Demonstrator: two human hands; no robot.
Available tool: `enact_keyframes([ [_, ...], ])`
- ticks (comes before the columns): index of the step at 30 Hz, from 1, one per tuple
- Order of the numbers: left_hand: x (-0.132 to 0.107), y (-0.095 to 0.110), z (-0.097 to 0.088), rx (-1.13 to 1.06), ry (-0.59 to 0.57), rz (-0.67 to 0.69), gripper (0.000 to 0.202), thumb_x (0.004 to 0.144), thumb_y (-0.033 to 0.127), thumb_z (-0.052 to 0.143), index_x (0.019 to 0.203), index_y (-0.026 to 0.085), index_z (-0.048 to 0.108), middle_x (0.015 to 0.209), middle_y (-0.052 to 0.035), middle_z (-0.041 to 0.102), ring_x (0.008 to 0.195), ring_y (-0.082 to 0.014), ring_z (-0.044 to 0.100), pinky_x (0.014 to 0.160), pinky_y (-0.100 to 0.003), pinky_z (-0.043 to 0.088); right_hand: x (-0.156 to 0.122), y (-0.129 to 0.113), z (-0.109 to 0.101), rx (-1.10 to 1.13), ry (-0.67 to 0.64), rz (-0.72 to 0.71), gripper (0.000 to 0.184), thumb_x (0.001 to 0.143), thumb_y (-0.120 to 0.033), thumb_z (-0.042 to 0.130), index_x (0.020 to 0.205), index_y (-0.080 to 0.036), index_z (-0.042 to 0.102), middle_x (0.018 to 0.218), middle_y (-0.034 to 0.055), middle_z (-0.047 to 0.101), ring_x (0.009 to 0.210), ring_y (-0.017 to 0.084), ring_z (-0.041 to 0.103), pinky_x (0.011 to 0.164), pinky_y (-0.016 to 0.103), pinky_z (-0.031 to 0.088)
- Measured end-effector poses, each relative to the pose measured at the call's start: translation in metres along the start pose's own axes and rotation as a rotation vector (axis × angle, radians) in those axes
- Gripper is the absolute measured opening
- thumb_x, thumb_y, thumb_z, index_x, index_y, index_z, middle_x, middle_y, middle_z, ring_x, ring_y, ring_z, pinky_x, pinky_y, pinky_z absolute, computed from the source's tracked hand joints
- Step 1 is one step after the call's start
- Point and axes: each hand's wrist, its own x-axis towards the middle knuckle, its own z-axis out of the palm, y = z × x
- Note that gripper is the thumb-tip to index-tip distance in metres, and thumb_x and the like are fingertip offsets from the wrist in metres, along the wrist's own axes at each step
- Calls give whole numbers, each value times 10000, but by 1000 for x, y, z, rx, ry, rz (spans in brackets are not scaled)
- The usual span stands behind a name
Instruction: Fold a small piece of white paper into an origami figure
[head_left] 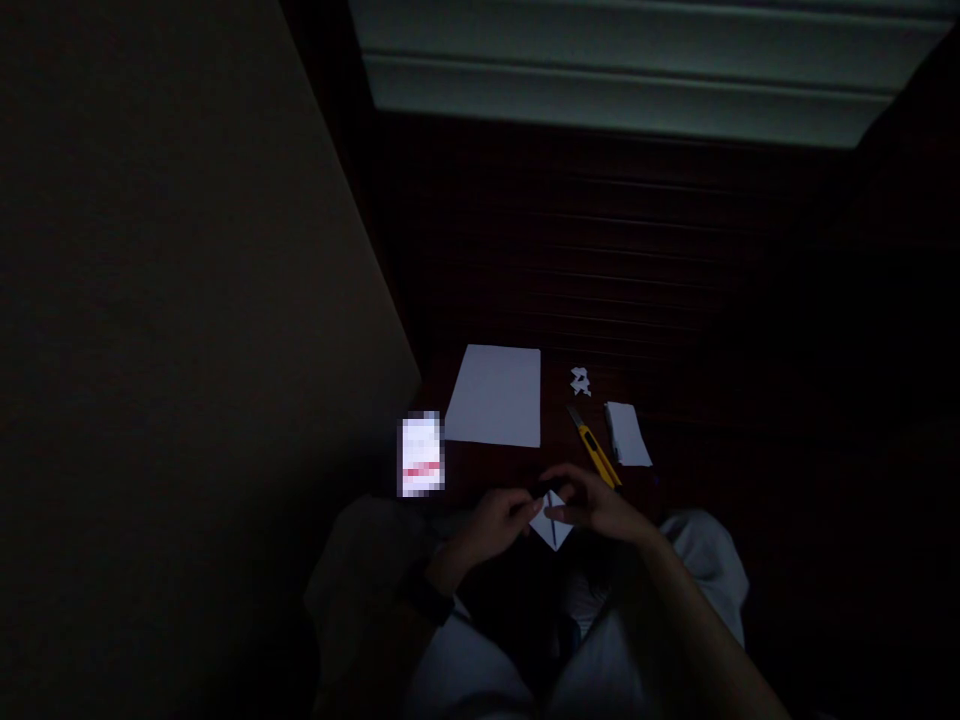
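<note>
Pale trousers (461, 665) nearest, and beyond them the left hand (501, 522) and right hand (600, 508), each curled nearly closed, pinch opposite sides of a folded white paper diamond (545, 524), probably light, crisp-creased, easily crumpled, best gripped by its edges.

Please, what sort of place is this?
Probably a dimly lit room, perhaps at home: a plain wall, pale slats like a blind, and a dark surface bearing a yellow cutter.
</note>
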Motion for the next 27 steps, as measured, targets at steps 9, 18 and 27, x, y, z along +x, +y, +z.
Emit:
enact_keyframes([
  [9,-1,10,8,96,70,100,321,850,366,391,710,145,577,675,2,562,614,-102,477,545,-193,319,8,13,7,203,17,40,504,526,-205,760,983,-221,545,661,-56,500,563,93,465,504,194,369],
  [18,-1,6,7,165,51,84,325,855,363,383,682,154,562,650,0,553,603,-109,484,542,-201,324,8,21,9,273,-31,52,535,549,-199,749,1032,-218,519,692,-55,520,600,95,491,549,201,392],
  [27,-5,0,12,342,-42,149,213,844,260,416,747,180,588,771,-33,606,699,-147,540,620,-231,357,10,28,14,133,-63,102,583,467,-195,787,1005,-218,563,680,-58,501,573,88,475,527,203,406],
])
